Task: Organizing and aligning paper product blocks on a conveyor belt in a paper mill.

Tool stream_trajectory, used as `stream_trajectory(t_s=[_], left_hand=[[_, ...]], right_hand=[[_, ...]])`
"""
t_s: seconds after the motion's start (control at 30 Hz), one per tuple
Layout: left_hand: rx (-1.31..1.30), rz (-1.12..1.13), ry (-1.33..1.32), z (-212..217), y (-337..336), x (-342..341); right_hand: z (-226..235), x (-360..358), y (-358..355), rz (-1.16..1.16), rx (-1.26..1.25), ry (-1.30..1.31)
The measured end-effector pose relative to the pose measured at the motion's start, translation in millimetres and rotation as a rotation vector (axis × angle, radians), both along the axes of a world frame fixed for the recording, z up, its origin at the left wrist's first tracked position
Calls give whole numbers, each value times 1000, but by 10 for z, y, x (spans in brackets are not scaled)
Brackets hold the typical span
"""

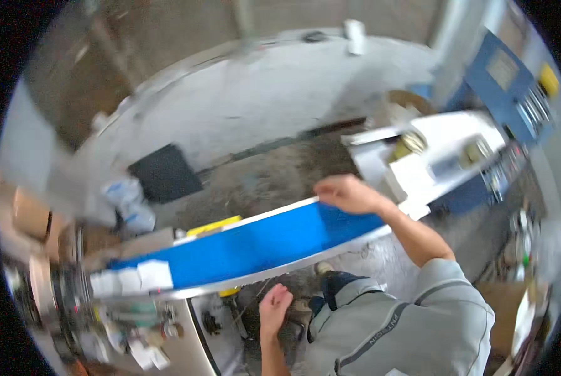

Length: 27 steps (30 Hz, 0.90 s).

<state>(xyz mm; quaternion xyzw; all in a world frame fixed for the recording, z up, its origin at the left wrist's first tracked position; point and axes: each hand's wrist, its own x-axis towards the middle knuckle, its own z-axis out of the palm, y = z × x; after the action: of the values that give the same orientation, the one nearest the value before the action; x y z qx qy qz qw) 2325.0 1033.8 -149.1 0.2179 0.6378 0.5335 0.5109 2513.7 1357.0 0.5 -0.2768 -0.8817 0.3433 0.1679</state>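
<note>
My right hand (345,193) is over the blue belt (249,247), fingers loosely curled (blur hides any grip); my left hand (275,307) hangs half-open, seemingly empty. White pieces (130,280) lie at the belt's left end. I'd call this a reach; next calls for a light pinch.

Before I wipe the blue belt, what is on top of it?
White pieces lie on the left end of the blue belt, hiding what's beneath. The right hand hides part near the other end.
</note>
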Motion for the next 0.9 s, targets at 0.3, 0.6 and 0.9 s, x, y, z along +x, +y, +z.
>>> stream_trajectory(t_s=[0.3, 0.6, 0.9], left_hand=[[-8, -361, -179, 138, 2361, 1121], [30, -608, -615, -121, 3426, 2424], [110, -224, -528, -136, 2619, 1296]], right_hand=[[-390, 3096, 872, -1043, -110, 64], [-723, 2912, 927, -550, -576, -100], [-786, 1544, 466, -286, -760, 273]])
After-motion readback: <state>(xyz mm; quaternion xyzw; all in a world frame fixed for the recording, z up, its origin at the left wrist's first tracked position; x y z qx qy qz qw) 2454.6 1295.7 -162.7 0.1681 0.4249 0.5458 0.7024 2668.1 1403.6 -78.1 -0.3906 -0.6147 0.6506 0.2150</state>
